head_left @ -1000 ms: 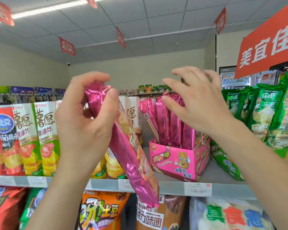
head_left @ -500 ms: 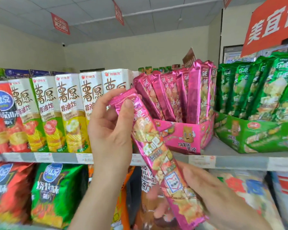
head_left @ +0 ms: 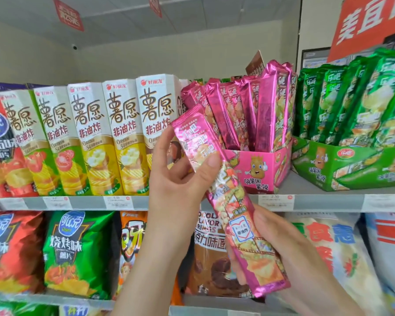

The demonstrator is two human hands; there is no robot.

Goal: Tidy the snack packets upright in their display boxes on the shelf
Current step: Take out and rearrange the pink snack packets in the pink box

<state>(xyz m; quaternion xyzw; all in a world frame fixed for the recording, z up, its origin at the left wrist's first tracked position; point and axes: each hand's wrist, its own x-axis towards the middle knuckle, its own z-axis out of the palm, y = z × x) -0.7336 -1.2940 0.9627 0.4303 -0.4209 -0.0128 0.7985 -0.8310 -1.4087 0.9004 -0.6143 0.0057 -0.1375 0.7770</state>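
A long pink foil snack packet (head_left: 232, 206) is held slanted in front of the shelf, its top leaning left. My left hand (head_left: 180, 174) pinches its upper end between thumb and fingers. Under its lower half lies my right hand (head_left: 281, 245), gripping it from behind. Just behind it stands the pink display box (head_left: 258, 169) with several pink packets (head_left: 249, 110) leaning in it, the right ones more upright. To the right sits a green display box (head_left: 351, 165) full of green packets (head_left: 356, 101).
Tall white snack cartons (head_left: 123, 133) stand in a row left of the pink box. The grey shelf edge (head_left: 317, 201) carries price labels. Large chip bags (head_left: 78, 249) fill the shelf below. An orange sign (head_left: 372, 21) hangs at the upper right.
My right hand left the packets in the pink box and came down to grip the lower end of the loose pink packet. The view has moved closer and lower.
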